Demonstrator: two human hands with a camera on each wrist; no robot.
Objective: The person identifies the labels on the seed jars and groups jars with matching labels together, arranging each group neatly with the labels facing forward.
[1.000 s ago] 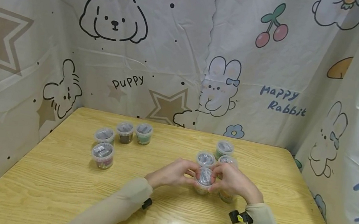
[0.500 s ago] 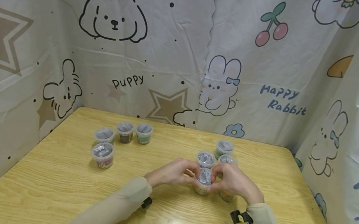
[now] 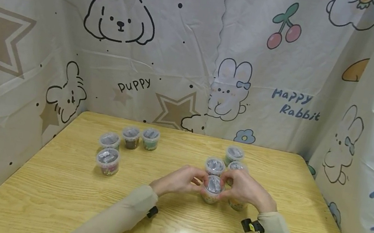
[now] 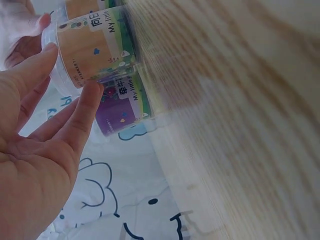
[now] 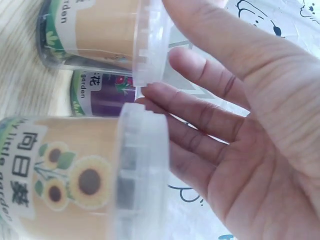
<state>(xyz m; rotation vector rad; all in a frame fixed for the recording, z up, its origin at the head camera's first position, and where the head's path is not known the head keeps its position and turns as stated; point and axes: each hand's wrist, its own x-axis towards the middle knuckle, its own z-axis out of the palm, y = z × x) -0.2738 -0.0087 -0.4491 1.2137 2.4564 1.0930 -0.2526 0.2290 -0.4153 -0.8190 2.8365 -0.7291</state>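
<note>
In the head view, a lidded clear plastic tub (image 3: 214, 185) stands upright at the front of the right-hand cluster. My left hand (image 3: 181, 181) holds its left side, thumb and fingers at the rim. From the right, my right hand (image 3: 245, 188) grips the same tub. The left wrist view shows its orange label (image 4: 92, 50) and my left fingers against the lid and wall. A purple-labelled tub (image 4: 124, 105) stands behind it. Close to the right wrist camera is a sunflower-labelled tub (image 5: 65, 175); in the head view my right hand partly hides this tub (image 3: 237, 205).
More lidded tubs stand just behind, including a left one (image 3: 215, 165), a right one (image 3: 238, 166) and a green one (image 3: 234, 154). Several others, one pinkish (image 3: 108, 161), stand at the left of the wooden table (image 3: 83, 206). A printed curtain (image 3: 183, 50) surrounds the table.
Both hands stay on the same tub, which has barely shifted, perhaps slightly toward me. The other tubs keep their places.
</note>
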